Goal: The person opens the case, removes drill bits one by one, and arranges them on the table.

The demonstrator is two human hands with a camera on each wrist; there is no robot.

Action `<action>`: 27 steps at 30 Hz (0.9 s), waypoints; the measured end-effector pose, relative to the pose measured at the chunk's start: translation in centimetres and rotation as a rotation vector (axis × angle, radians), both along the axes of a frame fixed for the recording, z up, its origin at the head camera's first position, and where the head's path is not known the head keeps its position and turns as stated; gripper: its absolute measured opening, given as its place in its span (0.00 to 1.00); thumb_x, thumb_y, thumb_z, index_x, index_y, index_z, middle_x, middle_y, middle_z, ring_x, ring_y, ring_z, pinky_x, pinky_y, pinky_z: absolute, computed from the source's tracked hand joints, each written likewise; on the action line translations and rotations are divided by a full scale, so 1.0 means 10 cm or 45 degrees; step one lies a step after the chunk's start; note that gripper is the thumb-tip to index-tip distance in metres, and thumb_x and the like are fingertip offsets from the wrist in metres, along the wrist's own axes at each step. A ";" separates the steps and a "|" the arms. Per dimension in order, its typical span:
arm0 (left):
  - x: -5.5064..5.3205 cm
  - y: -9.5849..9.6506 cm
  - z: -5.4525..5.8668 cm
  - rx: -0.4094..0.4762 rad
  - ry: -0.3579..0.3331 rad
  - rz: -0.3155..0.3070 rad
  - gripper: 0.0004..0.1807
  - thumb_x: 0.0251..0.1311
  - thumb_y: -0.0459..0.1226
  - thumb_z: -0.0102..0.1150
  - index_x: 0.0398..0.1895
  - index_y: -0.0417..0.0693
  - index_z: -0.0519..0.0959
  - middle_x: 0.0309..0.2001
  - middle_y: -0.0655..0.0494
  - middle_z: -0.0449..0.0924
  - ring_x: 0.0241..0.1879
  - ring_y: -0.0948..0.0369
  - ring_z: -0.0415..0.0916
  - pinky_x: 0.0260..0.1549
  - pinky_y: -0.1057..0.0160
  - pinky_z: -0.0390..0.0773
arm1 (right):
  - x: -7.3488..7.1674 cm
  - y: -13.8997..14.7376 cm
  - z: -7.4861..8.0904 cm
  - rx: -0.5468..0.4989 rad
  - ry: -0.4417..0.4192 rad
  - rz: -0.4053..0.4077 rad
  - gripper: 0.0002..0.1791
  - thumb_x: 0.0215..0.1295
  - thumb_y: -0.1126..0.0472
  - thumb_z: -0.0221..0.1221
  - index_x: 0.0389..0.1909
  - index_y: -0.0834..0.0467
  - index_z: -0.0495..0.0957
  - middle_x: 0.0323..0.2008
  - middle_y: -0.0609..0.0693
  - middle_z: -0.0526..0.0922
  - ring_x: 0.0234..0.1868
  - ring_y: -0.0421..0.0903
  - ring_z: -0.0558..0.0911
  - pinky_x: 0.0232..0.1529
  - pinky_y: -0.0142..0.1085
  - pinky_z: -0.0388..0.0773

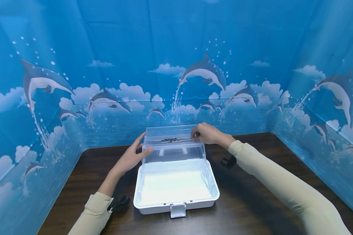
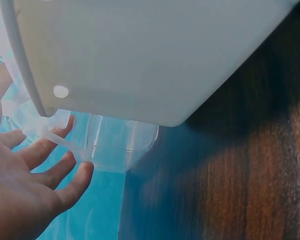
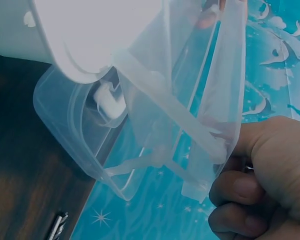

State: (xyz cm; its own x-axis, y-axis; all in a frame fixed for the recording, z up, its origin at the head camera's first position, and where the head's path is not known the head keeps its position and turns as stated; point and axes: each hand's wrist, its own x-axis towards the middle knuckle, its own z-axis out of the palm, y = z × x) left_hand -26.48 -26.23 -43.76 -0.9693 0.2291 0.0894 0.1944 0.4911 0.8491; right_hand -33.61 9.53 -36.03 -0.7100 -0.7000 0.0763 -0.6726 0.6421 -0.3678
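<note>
A white plastic storage box [image 1: 176, 206] stands with its lid raised and a clear tiered tray [image 1: 194, 152] folded up at the back. Several dark and silver drill bits [image 1: 172, 140] lie in the upper tier. My right hand [image 1: 207, 133] is at that tier's right end, fingers curled, and pinches a thin drill bit, mostly hidden by the fingers; a small shiny bit of metal shows between them in the right wrist view. My left hand [image 1: 132, 157] rests at the tray's left end, fingers spread and thumb across its front.
The box's white bottom [image 1: 176, 186] is bare, and a clear latch [image 1: 177, 211] hangs at its front. Another drill bit [image 3: 58, 226] shows over the dark wooden table [image 1: 253, 195]. A blue dolphin-print backdrop [image 1: 170, 81] closes in the back and sides.
</note>
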 end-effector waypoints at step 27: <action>-0.02 0.00 0.01 -0.035 -0.001 0.003 0.51 0.66 0.62 0.59 0.84 0.70 0.40 0.79 0.40 0.47 0.76 0.39 0.48 0.59 0.25 0.60 | 0.03 0.15 -0.05 -0.082 0.002 0.100 0.09 0.78 0.66 0.54 0.44 0.59 0.84 0.30 0.45 0.79 0.23 0.41 0.70 0.29 0.37 0.67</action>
